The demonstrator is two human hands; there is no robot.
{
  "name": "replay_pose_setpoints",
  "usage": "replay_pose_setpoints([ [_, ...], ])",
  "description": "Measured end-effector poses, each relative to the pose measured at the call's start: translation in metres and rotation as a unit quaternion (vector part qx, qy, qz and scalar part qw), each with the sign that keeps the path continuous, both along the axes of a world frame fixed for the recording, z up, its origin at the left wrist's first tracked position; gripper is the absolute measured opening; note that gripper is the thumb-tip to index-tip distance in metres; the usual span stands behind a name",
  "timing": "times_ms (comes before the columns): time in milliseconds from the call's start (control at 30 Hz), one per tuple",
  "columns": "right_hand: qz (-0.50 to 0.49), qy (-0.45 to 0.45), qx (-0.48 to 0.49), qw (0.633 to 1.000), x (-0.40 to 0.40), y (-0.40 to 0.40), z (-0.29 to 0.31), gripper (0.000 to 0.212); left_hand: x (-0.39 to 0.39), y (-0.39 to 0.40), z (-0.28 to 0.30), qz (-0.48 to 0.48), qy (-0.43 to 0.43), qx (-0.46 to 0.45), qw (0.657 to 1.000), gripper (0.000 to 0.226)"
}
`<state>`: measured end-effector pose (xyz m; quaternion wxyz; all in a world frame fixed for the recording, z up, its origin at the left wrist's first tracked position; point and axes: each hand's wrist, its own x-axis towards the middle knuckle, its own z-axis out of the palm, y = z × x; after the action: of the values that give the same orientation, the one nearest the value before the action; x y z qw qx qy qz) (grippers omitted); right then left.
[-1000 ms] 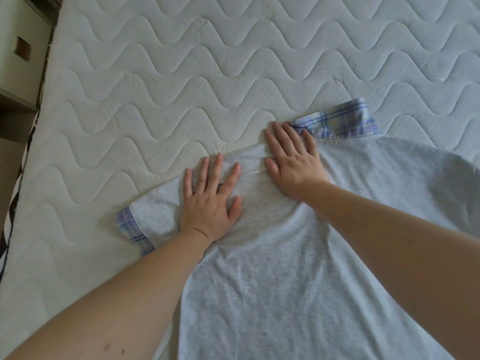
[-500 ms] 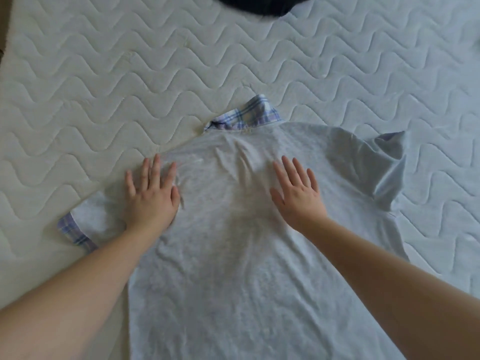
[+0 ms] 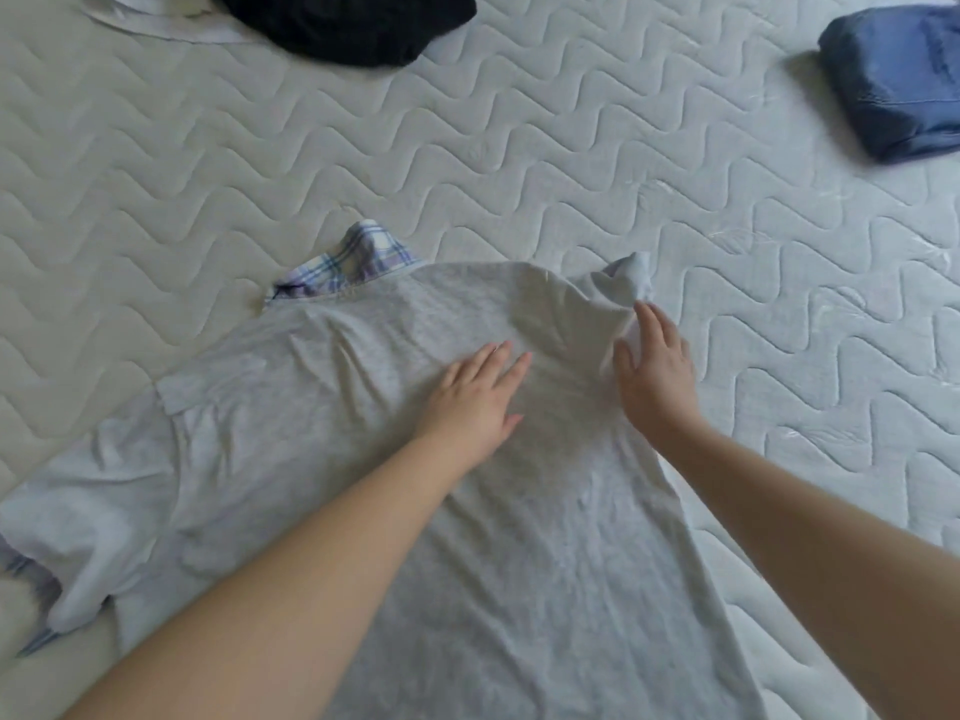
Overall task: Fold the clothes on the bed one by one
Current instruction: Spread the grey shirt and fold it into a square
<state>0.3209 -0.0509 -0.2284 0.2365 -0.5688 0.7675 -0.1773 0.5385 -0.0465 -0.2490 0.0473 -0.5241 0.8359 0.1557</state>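
Across the near half of the bed (image 3: pixel 675 210) our grey shirt (image 3: pixel 363 485) lies back up; we have shifted both palms right since a moment ago: left hand (image 3: pixel 475 402) flat at mid-back, right hand (image 3: pixel 655 366) open beside the rumpled right sleeve (image 3: pixel 621 278), next for smoothing, we judge

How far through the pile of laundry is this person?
Done, it seems: a folded blue garment lies at the far right. In hand: the grey shirt lies spread out, left hand flat on it, right hand at its crumpled sleeve. Left: the black garment and something white beside it.
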Motion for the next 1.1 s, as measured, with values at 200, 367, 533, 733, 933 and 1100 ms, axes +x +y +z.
replay_pose_setpoints([
  [200,-0.053,-0.129,0.064,0.988,-0.043,-0.017,-0.015,0.049,-0.053,-0.041,-0.02,0.045,-0.016,0.054,0.997,0.102],
  [367,-0.064,-0.175,0.08,0.979,-0.053,-0.053,-0.022,0.055,-0.061,-0.048,-0.037,0.054,-0.053,0.11,0.991,0.124],
  [533,0.017,-0.217,0.122,0.968,-0.041,-0.077,-0.02,0.061,-0.062,-0.051,-0.036,0.059,-0.057,0.136,0.987,0.13],
  [733,0.088,-0.203,0.153,0.963,-0.029,-0.076,-0.023,0.069,-0.065,-0.05,-0.031,0.058,-0.061,0.163,0.983,0.13],
  [933,0.141,-0.074,0.162,0.974,-0.009,-0.071,-0.023,0.059,-0.067,-0.053,-0.03,0.058,-0.121,0.2,0.971,0.125],
  [1100,0.049,-0.115,0.1,0.987,-0.017,-0.06,-0.017,0.015,-0.069,-0.053,-0.025,0.049,-0.141,0.201,0.968,0.124],
])
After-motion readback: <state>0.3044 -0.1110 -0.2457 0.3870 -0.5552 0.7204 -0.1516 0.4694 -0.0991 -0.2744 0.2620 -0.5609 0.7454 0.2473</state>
